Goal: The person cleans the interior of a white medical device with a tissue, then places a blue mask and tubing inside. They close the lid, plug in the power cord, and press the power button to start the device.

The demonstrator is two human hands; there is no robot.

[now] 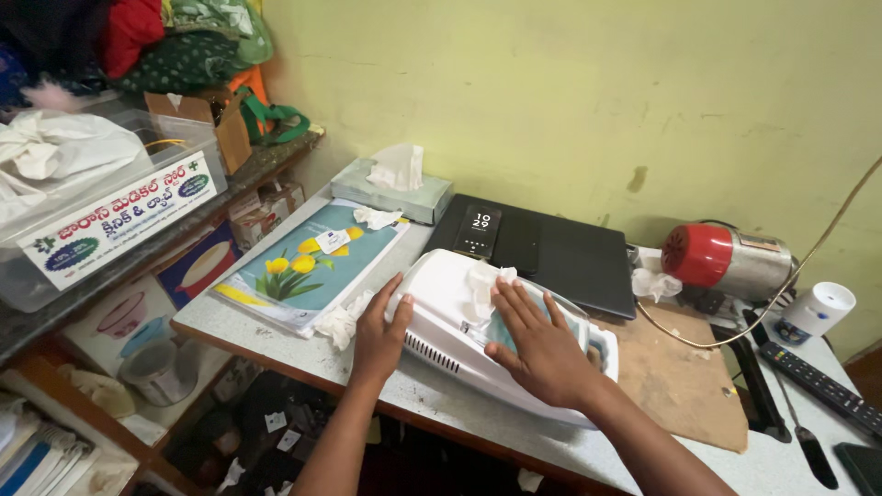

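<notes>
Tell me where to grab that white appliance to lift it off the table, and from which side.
Probably take the white appliance by its two short ends, one hand from each side. It lies flat and long across the table, too wide for one hand. The left hand already rests at its left end beside the vent slots; the right hand lies flat on top, pressing a tissue, so it would shift to the right end.

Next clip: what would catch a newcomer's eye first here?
Both hands press on a white plastic appliance at the table's front edge: the left hand on its end, the right hand flat on a crumpled white tissue on top. Behind to the right lies a red and silver heat gun; a flower-printed booklet lies left.
</notes>
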